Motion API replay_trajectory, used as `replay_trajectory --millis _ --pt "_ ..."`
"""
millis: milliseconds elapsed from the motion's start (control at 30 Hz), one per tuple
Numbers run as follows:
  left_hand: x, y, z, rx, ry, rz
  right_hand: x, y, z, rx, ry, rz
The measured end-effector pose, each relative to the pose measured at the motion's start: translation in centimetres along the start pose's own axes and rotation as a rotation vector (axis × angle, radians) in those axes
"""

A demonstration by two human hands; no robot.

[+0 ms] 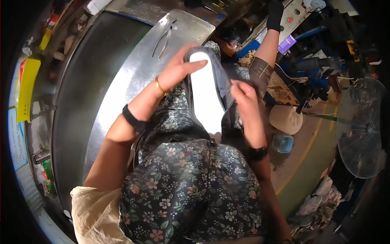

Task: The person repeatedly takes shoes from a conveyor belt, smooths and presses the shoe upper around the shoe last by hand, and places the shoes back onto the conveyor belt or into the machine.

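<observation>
A dark grey shoe upper [221, 79] is held over my lap, with a long white insole [203, 87] facing up inside its edges. My left hand [178, 68] grips the toe end, its thumb lying on the white insole and its fingers around the outside. At the upper's right edge, my right hand [245, 94] is closed on the grey material, which looks stretched out to that side. The heel end points toward my floral apron [191, 183]. On the metal worktop lies a pair of pincers [165, 40], apart from both hands.
The shiny metal worktop [118, 89] runs along my left, beside a dark conveyor belt [87, 73]. To the right are a fan [365, 126], a beige container [286, 119] and a blue tub [282, 144]. A machine panel with buttons [292, 16] stands at the upper right.
</observation>
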State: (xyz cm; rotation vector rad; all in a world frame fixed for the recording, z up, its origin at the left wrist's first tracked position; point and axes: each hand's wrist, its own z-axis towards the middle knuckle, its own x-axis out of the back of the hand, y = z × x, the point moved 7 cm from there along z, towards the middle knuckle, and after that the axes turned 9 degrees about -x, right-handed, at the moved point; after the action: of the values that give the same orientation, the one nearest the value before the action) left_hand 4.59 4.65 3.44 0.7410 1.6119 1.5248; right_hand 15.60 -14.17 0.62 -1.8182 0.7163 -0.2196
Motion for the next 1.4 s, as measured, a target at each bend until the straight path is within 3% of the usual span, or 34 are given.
replay_trajectory --millis 33,133,167,233,267,367,500,533,567,633,700,767,800,833,900,933,1033,1067,1100,1167,1267,1367,1400 --pt "0.3 -0.6 -1.4 0.030 0.042 0.019 0.4 2.4 0.7 -0.184 -0.081 0.280" --pt "0.5 -2.8 -3.7 0.064 0.046 -0.009 -4.5 4.4 -0.1 -0.097 -0.004 -0.190" --pt "0.7 -2.7 -3.7 0.064 0.064 -0.025 -5.4 4.6 0.4 -0.124 -0.002 -0.190" --pt "1.1 -3.2 -3.9 0.090 0.081 0.059 -5.9 2.4 0.3 -0.441 -0.150 -0.446" --pt "1.3 -3.6 -3.7 0.087 0.074 0.102 -6.4 0.8 0.9 -0.083 -0.018 -0.655" --pt "1.6 -3.9 -2.6 0.046 0.080 0.162 -8.1 -1.7 1.5 -0.194 0.046 -1.314" --pt "1.1 -3.3 -1.1 0.135 0.041 0.133 -5.0 1.0 5.0 -0.119 -0.011 -0.887" --pt "0.7 -2.8 -1.4 0.144 0.009 0.186 -5.5 0.4 3.2 -0.202 -0.225 -0.369" --pt "0.6 -2.5 -1.4 0.152 -0.021 0.242 -4.5 1.4 1.8 -0.273 -0.287 -0.128" --pt "0.5 -3.2 -1.8 0.077 -0.045 0.210 -3.7 2.5 -1.6 -0.119 -0.213 -0.632" --pt "0.1 -3.7 -2.3 0.171 -0.001 0.173 -4.3 4.2 -3.0 -0.096 -0.063 -0.574" --pt "0.1 -4.3 -1.1 0.130 -0.069 -0.556 -4.7 3.2 -2.4 -0.213 -0.093 -0.307" --pt "1.5 -4.9 -0.7 0.158 0.067 -0.954 -4.5 4.1 -1.4 -0.151 -0.051 -0.130" --pt "3.0 -7.0 -1.2 0.108 0.387 -0.876 -5.1 3.6 -0.6 -0.143 -0.006 -0.161" --pt "1.6 -7.1 -4.4 0.207 0.573 -0.266 -6.9 3.1 0.2 -0.154 0.076 -0.205" --pt "3.8 -5.1 -4.8 0.273 0.474 0.440 -7.8 2.0 -0.4 -0.170 0.045 -0.306" --pt "1.3 1.4 -3.6 0.026 0.132 1.615 -8.8 3.4 0.2 -0.010 0.124 -0.662" --pt "-0.1 2.9 -3.7 -0.311 0.086 1.824 -9.5 3.7 0.5 0.014 0.109 -0.603" --pt "-0.7 3.4 -3.4 -0.498 0.060 1.947 -10.1 4.1 0.7 -0.010 0.103 -0.528" --pt "0.8 2.7 -2.1 -0.227 -0.104 1.817 -11.1 4.4 1.2 -0.041 0.105 -0.373" --pt "5.8 -3.1 -4.0 -0.342 -0.264 1.140 -10.9 4.8 0.1 0.060 0.091 -0.221" --pt "2.1 -1.8 -8.9 0.162 -0.188 0.906 -9.9 5.8 -0.1 0.091 0.132 -0.234" --pt "1.5 -1.4 -9.5 0.207 -0.045 1.042 -10.0 6.1 -0.1 0.081 0.169 -0.305"
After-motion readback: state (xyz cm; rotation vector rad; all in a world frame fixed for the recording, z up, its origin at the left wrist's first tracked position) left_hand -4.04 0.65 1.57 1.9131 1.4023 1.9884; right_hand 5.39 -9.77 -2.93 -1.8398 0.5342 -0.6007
